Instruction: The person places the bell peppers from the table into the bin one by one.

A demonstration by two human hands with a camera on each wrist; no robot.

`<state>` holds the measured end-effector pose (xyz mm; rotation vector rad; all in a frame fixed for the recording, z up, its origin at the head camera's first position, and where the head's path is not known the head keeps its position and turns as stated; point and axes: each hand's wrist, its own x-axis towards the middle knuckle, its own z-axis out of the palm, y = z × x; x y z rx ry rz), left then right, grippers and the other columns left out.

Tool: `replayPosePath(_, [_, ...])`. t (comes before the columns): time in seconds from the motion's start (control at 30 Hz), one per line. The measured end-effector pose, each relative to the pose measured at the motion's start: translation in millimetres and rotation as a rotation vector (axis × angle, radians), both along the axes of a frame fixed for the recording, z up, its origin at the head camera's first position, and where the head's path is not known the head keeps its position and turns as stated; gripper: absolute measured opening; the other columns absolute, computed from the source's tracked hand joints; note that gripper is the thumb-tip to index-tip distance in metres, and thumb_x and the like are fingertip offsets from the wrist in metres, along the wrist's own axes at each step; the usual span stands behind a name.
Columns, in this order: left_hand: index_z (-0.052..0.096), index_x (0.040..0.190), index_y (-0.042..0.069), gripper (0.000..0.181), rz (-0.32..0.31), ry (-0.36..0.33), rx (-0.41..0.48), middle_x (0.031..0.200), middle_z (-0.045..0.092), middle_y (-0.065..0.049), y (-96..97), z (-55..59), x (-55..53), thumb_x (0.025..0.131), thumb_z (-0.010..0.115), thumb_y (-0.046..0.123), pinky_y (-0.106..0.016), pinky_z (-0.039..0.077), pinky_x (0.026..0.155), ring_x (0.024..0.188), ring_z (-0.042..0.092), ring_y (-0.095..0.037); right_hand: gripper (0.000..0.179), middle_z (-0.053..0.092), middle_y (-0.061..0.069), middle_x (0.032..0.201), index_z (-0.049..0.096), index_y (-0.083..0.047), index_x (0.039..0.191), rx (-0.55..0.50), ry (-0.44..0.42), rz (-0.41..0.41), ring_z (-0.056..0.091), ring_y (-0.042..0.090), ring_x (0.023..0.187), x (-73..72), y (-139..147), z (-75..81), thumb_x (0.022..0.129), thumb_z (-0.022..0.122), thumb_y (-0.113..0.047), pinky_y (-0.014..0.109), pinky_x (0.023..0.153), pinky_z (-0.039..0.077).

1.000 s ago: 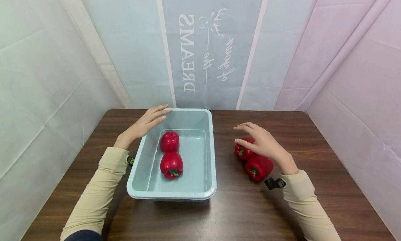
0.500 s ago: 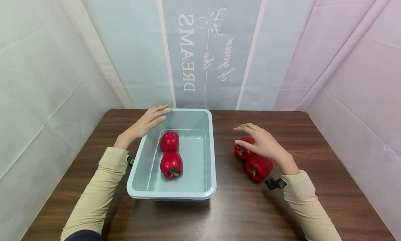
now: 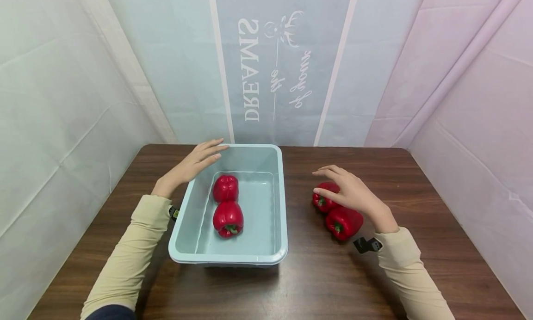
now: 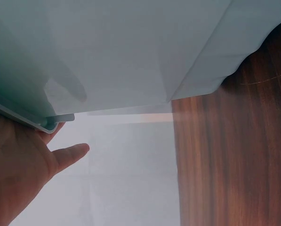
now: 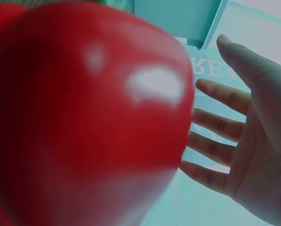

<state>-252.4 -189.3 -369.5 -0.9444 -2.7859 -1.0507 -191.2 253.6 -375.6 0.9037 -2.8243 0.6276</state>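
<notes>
Nothing is gripped: the right hand [image 3: 354, 189] spreads near two red peppers [image 3: 345, 224] on the table [image 3: 320, 283], its curve apparently suiting their roundness; the left hand [image 3: 190, 166] lies straight-fingered at the tub's rim [image 3: 229, 258] (perhaps steadying it; contact unclear); two other peppers [image 3: 228, 216] sit inside.

far red pepper [image 3: 325, 205], toward right edge of table [image 3: 333, 283]: partly hidden by right hand [image 3: 351, 187] | far left corner of tub [image 3: 229, 259]: hidden behind left hand [image 3: 195, 164] | table's near edge: cut off

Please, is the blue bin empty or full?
Partly filled: the head view shows two red peppers inside the bin, with bare floor beside them.
</notes>
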Motion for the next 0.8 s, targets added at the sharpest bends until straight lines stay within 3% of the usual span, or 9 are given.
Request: replayPosePath(0.8, [0.041,0.141,0.026,0.044,-0.008,-0.013,-0.002,0.152,0.024,0.000,-2.0,2.6,-6.9,0.099,0.037,0.038,-0.059,0.012,0.108,0.140,0.013,-0.026,0.051,0.052,0.002,0.127,0.055,-0.019,0.128,0.022,-0.017,-0.016,0.049,0.024,0.117,-6.3,0.6,-4.4,0.085,0.062,-0.047,0.051,0.093,0.042])
